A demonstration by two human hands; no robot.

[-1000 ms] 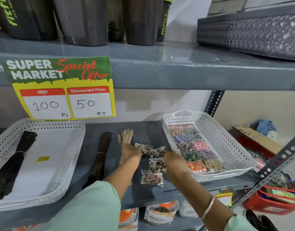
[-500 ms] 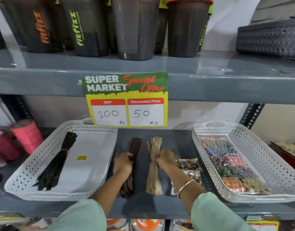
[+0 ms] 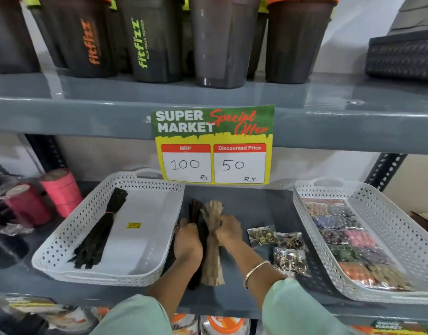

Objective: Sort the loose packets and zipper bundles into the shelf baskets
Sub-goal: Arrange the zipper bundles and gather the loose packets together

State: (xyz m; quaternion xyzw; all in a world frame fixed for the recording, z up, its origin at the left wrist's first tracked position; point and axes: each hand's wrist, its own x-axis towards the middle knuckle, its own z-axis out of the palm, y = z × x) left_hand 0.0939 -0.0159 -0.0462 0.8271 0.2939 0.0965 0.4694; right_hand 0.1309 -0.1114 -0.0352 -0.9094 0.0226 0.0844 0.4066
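Head view: hands [image 3: 208, 238] grip 2 zipper bundles, dark brown [image 3: 196, 213] and tan [image 3: 213, 257].

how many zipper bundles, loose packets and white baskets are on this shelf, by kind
zipper bundles: 3, black in the left basket, dark brown and beige under the hands
loose packets: 3
white baskets: 2
total: 8

left basket [image 3: 145, 278] half bare, packets [image 3: 278, 245] (right) obstructing
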